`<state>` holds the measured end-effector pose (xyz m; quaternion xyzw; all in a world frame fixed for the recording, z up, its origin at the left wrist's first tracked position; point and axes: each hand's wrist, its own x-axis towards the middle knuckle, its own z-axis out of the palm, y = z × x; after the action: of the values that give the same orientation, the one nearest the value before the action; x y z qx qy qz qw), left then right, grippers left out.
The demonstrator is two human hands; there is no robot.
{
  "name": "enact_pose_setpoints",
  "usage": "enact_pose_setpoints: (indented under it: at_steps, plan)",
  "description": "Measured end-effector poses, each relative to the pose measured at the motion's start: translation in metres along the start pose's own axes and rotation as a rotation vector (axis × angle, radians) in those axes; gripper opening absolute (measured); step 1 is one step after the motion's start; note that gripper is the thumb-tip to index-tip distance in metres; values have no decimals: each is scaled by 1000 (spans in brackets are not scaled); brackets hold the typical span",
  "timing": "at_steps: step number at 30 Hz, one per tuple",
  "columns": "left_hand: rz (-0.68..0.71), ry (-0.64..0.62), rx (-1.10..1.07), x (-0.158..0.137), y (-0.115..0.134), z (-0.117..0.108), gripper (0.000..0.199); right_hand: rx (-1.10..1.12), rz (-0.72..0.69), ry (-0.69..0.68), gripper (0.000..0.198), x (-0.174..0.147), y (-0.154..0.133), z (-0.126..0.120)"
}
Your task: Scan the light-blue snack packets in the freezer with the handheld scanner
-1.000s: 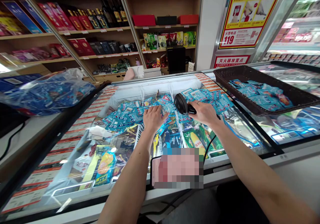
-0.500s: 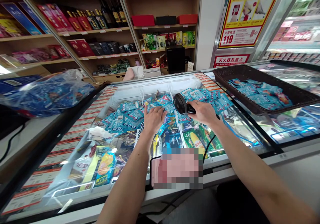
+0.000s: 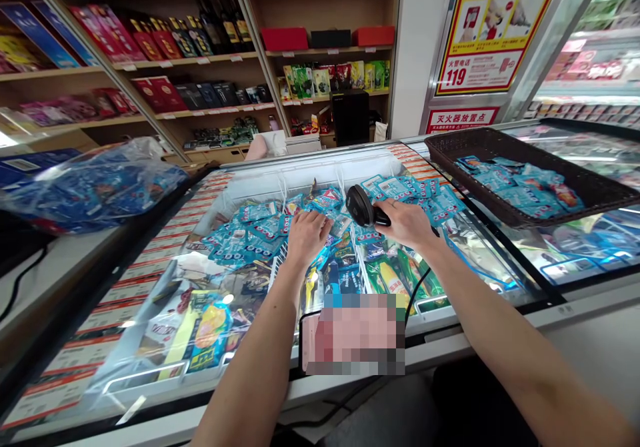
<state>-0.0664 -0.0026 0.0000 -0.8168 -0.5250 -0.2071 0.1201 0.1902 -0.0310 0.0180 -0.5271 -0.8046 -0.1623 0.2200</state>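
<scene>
My right hand (image 3: 407, 222) is wrapped round the handle of a black barcode scanner (image 3: 361, 206), whose head points left toward my other hand. The fingers of my left hand (image 3: 307, 235) are curled at the edge of a small blue packet (image 3: 341, 224), pinching it; its far side shows beside the fingertips and the thumb is partly hidden. Many similar blue packets lie on the glass lid, in a pile (image 3: 245, 237) left of my left hand and a spread (image 3: 400, 187) beyond the scanner. A black cable runs down from the scanner.
A brown woven basket (image 3: 530, 220) with blue packets stands on the right. A clear bag (image 3: 95, 184) of blue packets lies on the left. A phone (image 3: 310, 344), partly blurred out, rests at the freezer's front edge. Bagged frozen goods show through the glass lid (image 3: 165, 300).
My left fingers, stretched out over the packets before, have curled in, and a packet now shows beside them. My right hand and the scanner have hardly moved.
</scene>
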Motion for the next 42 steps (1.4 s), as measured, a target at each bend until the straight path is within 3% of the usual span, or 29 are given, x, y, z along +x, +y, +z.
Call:
enact_pose_setpoints:
  at_steps: [4,14,19,27,32,42]
  plan:
    - [5,20,10,-1,-3,5,51,-8,-2,-12,36,0,0,0]
    - [-70,-72,-56,1,-15,17,73,-22,-10,-29,39,0,-1,0]
    - [-145,86,-149,3,-25,21,86,-11,-9,-18,39,-1,-1,0]
    - [-202,150,-213,1,-22,14,46,-2,-8,-5,38,-1,-1,1]
    - [-159,287,-329,1,-21,7,30,6,-19,-6,37,0,-1,2]
    - [-125,414,-447,1,-33,16,29,66,-72,-10,39,-1,0,2]
